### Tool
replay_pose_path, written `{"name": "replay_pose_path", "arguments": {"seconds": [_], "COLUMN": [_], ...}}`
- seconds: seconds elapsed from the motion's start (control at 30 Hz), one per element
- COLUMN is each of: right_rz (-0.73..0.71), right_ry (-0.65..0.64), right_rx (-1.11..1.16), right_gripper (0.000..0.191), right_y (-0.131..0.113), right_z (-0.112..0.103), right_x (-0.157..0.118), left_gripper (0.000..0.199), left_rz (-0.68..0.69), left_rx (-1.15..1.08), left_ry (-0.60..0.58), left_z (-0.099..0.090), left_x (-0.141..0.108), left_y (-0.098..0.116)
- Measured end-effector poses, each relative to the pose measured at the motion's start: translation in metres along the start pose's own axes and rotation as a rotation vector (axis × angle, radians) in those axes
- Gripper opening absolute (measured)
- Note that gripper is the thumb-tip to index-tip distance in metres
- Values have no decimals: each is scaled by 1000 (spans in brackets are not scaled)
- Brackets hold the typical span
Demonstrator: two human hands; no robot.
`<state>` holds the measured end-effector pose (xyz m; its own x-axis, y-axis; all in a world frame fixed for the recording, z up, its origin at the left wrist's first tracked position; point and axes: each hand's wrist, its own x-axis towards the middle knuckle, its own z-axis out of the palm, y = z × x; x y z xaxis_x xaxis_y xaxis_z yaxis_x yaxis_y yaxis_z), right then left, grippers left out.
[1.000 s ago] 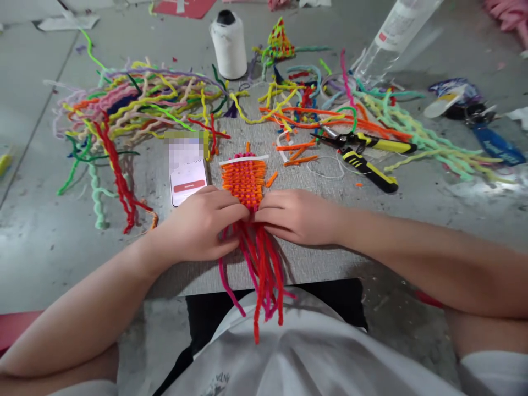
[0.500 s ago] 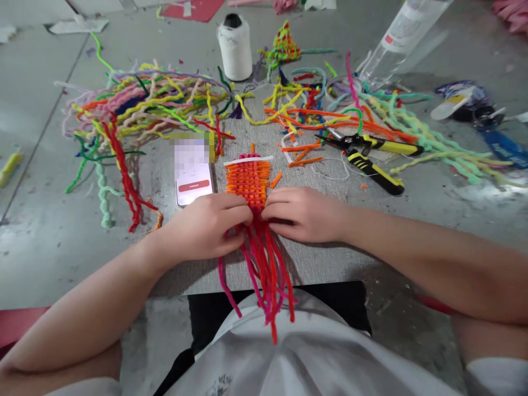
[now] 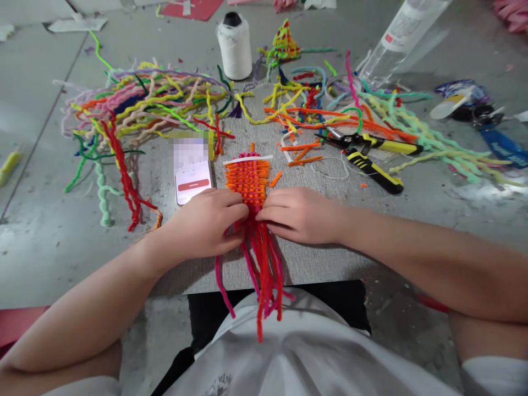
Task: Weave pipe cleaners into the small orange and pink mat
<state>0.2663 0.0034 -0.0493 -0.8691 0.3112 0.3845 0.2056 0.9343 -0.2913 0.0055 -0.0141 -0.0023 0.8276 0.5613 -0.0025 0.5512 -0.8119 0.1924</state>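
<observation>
An orange and pink woven pipe-cleaner mat lies on the grey board in front of me. Its loose red and pink strands trail off the near edge toward my lap. My left hand pinches the strands at the mat's lower left. My right hand presses its fingertips on the strands at the lower right. Both sets of fingers meet at the weave's near end.
A phone lies just left of the mat. Yellow-handled pliers rest to the right. Heaps of coloured pipe cleaners spread across the back, with a white thread spool and a clear bottle behind.
The hanging strands have swung and bunched closer together. Both hands stay at the mat's near end, fingers shifting slightly.
</observation>
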Motion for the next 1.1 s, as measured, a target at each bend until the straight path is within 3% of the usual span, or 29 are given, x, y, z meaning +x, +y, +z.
{"name": "replay_pose_path", "arguments": {"seconds": [0.23,0.47,0.77,1.1], "right_rz": [-13,-75,-75,-50], "right_ry": [-8,-22,-47,-30], "right_rx": [-70,-221,-203,-144], "right_gripper": [29,31,32,31], "right_y": [-2,-6,-6,-2], "right_z": [2,1,2,-1], "right_x": [3,7,8,4], "left_gripper": [10,9,27,6], "left_rz": [4,-4,31,50], "left_rx": [10,-151,-152,-3], "left_ry": [27,1,-66,-10], "left_z": [3,0,-11,-7], "left_x": [-2,-1,-5,-2], "left_y": [0,-3,-11,-7]}}
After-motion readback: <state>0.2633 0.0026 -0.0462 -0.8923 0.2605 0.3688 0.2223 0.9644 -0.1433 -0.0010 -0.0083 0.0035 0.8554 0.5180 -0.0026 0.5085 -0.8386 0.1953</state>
